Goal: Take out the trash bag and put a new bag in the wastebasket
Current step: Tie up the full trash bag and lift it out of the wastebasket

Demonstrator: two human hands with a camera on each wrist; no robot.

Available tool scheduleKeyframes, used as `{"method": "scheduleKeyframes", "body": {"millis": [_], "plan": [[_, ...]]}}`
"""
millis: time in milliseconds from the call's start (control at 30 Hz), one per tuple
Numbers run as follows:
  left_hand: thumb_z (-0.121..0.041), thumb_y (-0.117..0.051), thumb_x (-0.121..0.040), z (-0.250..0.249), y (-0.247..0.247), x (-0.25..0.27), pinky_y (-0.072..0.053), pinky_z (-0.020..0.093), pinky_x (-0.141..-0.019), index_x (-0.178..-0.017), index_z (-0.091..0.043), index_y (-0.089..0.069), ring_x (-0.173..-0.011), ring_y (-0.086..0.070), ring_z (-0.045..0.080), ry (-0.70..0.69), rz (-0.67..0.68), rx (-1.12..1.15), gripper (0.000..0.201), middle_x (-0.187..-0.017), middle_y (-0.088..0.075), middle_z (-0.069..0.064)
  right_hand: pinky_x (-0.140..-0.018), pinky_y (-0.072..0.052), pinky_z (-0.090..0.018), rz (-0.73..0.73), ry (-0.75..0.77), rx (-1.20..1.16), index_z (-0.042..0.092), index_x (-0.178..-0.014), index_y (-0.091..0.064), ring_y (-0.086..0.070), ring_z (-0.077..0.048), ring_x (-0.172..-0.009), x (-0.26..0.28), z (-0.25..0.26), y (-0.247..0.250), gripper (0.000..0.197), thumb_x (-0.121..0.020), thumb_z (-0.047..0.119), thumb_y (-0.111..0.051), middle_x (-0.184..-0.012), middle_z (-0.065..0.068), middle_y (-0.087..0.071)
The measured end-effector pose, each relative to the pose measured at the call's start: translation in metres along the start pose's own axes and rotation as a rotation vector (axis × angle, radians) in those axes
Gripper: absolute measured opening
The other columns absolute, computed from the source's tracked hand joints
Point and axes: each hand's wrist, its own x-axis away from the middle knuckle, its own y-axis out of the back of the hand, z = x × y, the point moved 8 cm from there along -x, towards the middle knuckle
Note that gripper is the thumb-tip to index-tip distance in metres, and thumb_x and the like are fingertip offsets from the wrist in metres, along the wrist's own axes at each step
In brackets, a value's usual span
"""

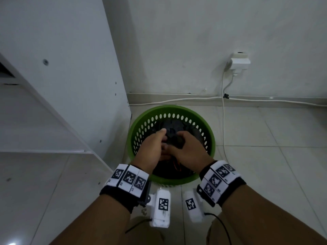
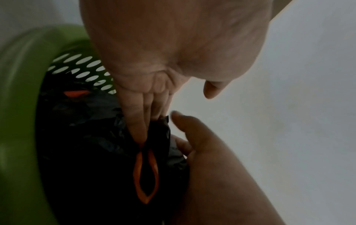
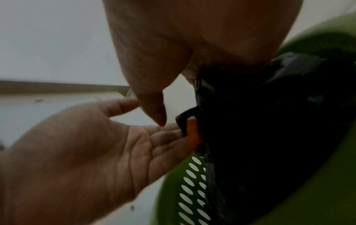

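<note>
Pale glossy tiled floor (image 1: 265,156), white wall (image 1: 194,41) with baseboard and cable; white cabinet panel (image 1: 62,68) at left; wall plug (image 1: 240,62) at right; round green perforated plastic wastebasket (image 1: 141,124) beside cabinet, holding crinkled black trash bag (image 1: 172,127); both forearms reach down over basket, wrists banded; left hand (image 1: 150,147) fingers pinch bag's gathered top by the orange drawstring loop (image 2: 146,175); right hand (image 1: 189,149) curled gripping bunched bag plastic, thumb free.

White cabinet (image 1: 67,71) left of hands; grey tiled floor (image 1: 265,131) below; white wall (image 1: 212,41) ahead w/ socket (image 1: 238,63), cables (image 1: 223,110).
</note>
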Motion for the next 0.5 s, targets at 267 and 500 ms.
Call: {"method": "scheduleKeyframes", "body": {"millis": [267,500], "plan": [[-0.053,-0.042,-0.101,-0.011,0.007,0.008,-0.046,0.042,-0.104,-0.108,-0.035,-0.067,-0.108,-0.063,0.011,-0.187,0.135,-0.414,0.031,-0.114,-0.071,-0.005,-0.090,-0.053,-0.043,0.025,0.140,0.509,0.026,-0.145,-0.031,-0.058,-0.030,-0.111,0.001,0.007,-0.021,0.081,-0.078,0.047,-0.073,-0.134,-0.008,-0.044],[-0.035,-0.064,-0.094,-0.017,0.050,0.027,-0.049,0.023,-0.085,-0.119,-0.018,-0.066,-0.099,-0.060,0.008,-0.500,-0.186,-0.653,0.030,-0.108,-0.064,-0.006,-0.081,-0.052,-0.034,0.098,0.113,0.546,0.018,-0.104,-0.060,-0.063,-0.022,-0.094,-0.009,0.005,-0.007,0.037,-0.087,0.051,-0.062,-0.102,-0.001,-0.067]]}}
